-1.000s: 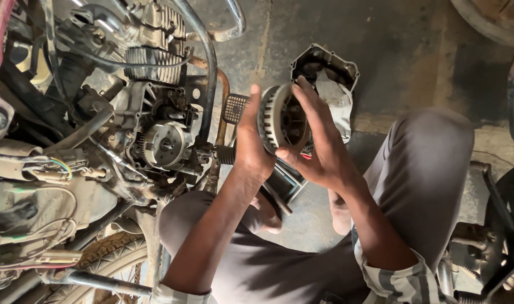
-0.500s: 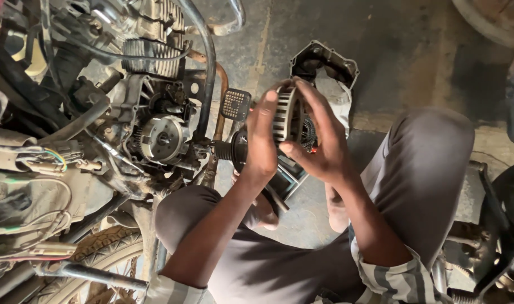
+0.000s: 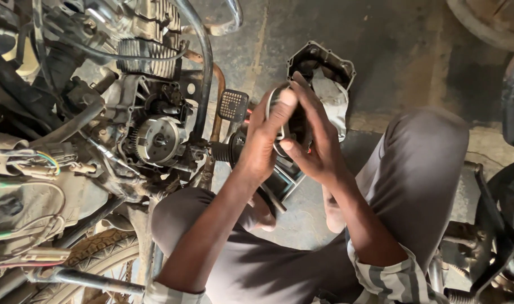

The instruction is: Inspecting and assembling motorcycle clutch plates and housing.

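Both my hands hold a round metal clutch part (image 3: 293,126) in front of me, seen edge-on. My left hand (image 3: 262,141) grips its left side with the thumb on the rim. My right hand (image 3: 316,141) wraps over its right side, fingers spread across the top. To the left stands a motorcycle engine (image 3: 150,112) with its side cover off, showing a round gear hub (image 3: 158,139). Behind my hands an engine side cover (image 3: 327,67) lies on the floor with a pale rag inside it.
A foot peg with a square studded pad (image 3: 233,105) sticks out beside the engine. Wires and connectors (image 3: 37,163) hang at the left. A tyre (image 3: 99,253) is at the bottom left. Another machine's wheel and frame (image 3: 504,214) stand at the right. My knees in grey trousers (image 3: 420,169) frame the concrete floor.
The round part has been turned in my hands from face-on to edge-on. My right fingers have closed further over it. The view has shifted slightly.
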